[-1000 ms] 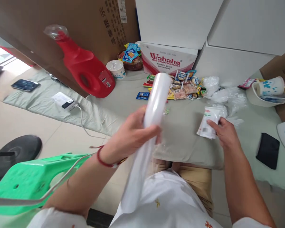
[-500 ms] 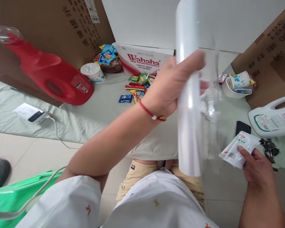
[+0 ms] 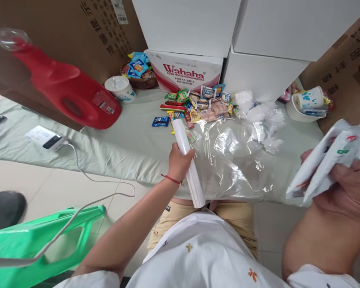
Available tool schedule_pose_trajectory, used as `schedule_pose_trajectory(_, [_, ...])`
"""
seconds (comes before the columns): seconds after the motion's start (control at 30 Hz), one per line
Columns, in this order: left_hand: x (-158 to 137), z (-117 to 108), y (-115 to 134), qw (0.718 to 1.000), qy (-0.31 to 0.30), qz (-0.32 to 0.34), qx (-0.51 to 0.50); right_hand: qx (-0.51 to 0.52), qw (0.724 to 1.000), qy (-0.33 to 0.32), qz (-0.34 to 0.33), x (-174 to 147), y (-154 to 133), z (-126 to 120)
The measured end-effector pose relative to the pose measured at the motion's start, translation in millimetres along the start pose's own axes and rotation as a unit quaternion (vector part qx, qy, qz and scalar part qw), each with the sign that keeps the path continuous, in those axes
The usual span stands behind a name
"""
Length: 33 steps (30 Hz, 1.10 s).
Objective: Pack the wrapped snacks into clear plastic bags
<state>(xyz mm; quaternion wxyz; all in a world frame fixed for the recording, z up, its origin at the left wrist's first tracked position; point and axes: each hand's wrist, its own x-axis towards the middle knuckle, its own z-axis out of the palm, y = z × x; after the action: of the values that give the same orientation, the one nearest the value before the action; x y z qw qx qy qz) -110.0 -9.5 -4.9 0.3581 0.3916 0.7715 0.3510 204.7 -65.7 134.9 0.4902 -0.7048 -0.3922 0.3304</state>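
My left hand (image 3: 180, 162) is wrapped around a roll of clear plastic film (image 3: 195, 184), held slantwise over the front of the cloth-covered table. From the roll a loose sheet of clear plastic (image 3: 237, 172) spreads to the right across the tabletop. Beyond it lie wrapped snacks (image 3: 208, 106) in a pile and crumpled clear plastic bags (image 3: 265, 120). On the far right, my right hand (image 3: 345, 184) is closed on flat white packets (image 3: 325, 164) with red and green marks, fanned slightly apart; their exact contents are hidden.
A red jug (image 3: 75, 92) stands at left near a paper cup (image 3: 120, 87) and a snack bowl (image 3: 142, 80). White boxes (image 3: 252, 76) and a Wahaha carton (image 3: 186, 70) line the back. A white tub (image 3: 303, 110) sits right; a green stool (image 3: 42, 240) and cable (image 3: 78, 160) are lower left.
My left hand has lowered the roll from in front of my face to the table, moving left, and film now lies spread out. My right hand has lifted the packets closer and rightward.
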Motion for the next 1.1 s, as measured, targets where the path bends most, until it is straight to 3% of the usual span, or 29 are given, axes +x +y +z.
schedule_pose_trajectory(0.17, [4.0, -2.0, -17.7, 0.998, 0.015, -0.002, 0.068, -0.018, 0.999, -0.037, -0.018, -9.5, -34.0, 20.3])
schedule_pose_trajectory(0.23, [4.5, -0.9, -21.2, 0.995, 0.013, -0.002, 0.098, 0.003, 0.992, -0.128, 0.01, -8.3, -27.8, 45.1])
schedule_pose_trajectory(0.33, [3.5, 1.8, -23.6, 0.992, 0.007, -0.008, 0.123, 0.018, 0.94, -0.337, 0.054, 0.6, 7.8, 103.3])
schedule_pose_trajectory(0.37, [2.8, 2.5, -24.0, 0.992, 0.007, -0.008, 0.128, 0.012, 0.926, -0.372, 0.058, 5.3, 24.9, 124.3])
schedule_pose_trajectory(0.47, [1.3, 1.9, -25.9, 0.99, 0.009, 0.0, 0.142, -0.054, 0.928, -0.367, 0.043, 22.4, 77.3, 175.0])
schedule_pose_trajectory(0.53, [2.2, -2.1, -29.6, 0.989, 0.007, -0.003, 0.15, -0.152, 0.925, -0.347, 0.024, 33.5, 103.5, 191.6])
schedule_pose_trajectory(0.73, [15.4, -30.8, -48.9, 0.988, 0.022, -0.024, 0.153, -0.282, 0.902, -0.324, -0.048, 57.6, 128.8, 184.3])
schedule_pose_trajectory(0.9, [27.0, -53.3, -54.3, 0.988, -0.04, -0.005, 0.148, -0.329, 0.878, -0.341, -0.072, 65.6, 125.5, 178.4])
schedule_pose_trajectory(1.1, [35.6, -67.1, -51.7, 0.994, -0.078, -0.079, 0.001, -0.446, 0.83, -0.319, -0.108, 56.6, 112.0, 178.6])
